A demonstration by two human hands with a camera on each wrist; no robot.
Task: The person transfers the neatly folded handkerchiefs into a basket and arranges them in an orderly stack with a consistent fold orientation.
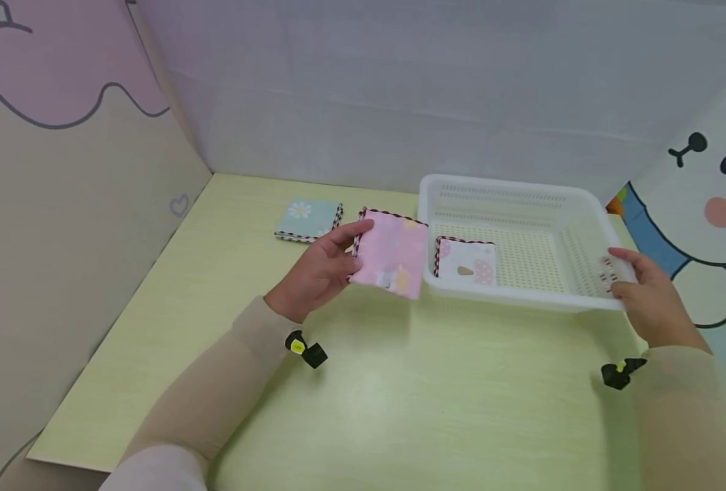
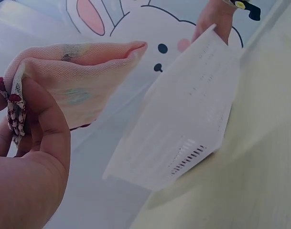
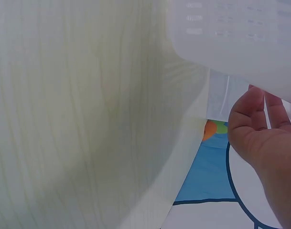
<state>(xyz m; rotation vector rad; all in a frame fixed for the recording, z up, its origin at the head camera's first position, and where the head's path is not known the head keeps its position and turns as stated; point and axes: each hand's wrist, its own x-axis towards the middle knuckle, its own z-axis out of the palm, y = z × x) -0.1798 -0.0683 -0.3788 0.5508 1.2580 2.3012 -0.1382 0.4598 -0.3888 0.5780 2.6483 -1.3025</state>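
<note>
My left hand pinches a folded pink cloth with a dark checked trim, held up at the left end of a white plastic basket. In the left wrist view the cloth shows its folded layers, with thumb and fingers gripping the trimmed edge. My right hand grips the basket's right rim; in the right wrist view its fingers curl at the basket edge. Inside the basket, a folded white cloth with pink spots lies at the near left corner.
A folded mint-green cloth with a daisy print lies on the pale wood table, behind my left hand. A white wall sheet stands along the table's back edge, with cartoon-printed panels at the sides.
</note>
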